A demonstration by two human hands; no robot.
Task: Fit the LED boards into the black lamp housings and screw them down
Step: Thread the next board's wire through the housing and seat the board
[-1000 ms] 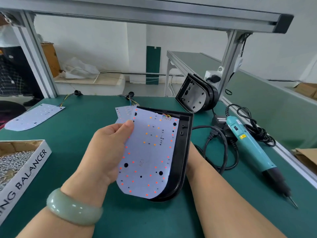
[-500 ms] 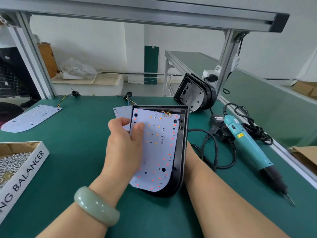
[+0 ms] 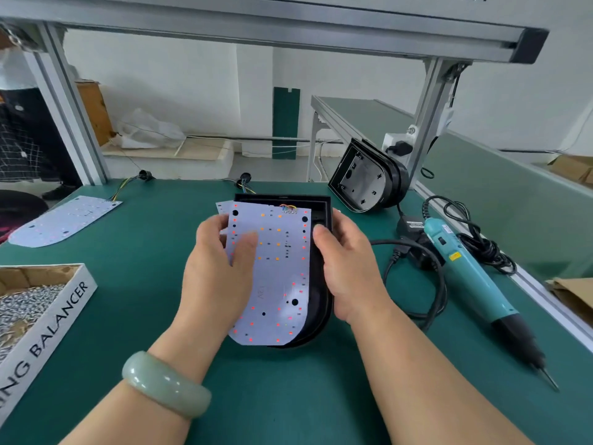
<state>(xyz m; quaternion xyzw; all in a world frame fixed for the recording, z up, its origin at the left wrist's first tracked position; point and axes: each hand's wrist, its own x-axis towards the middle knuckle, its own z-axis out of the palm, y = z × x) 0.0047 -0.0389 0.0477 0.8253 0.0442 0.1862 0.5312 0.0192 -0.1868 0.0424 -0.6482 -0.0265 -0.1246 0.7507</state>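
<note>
1. At the middle of the green desk, a white LED board is held over an open black lamp housing. It is skewed to the left and not seated inside.
2. The board's left edge is pinched by the left grip, with the thumb on the LED face and the fingers behind.
3. The housing's right wall is clasped by the right grip, with the thumb laid on the rim.
4. A second housing is propped at the far right, and a teal electric screwdriver is laid right of the right grip.
5. A box of screws is set at the near left, and a second LED board at the far left.
</note>
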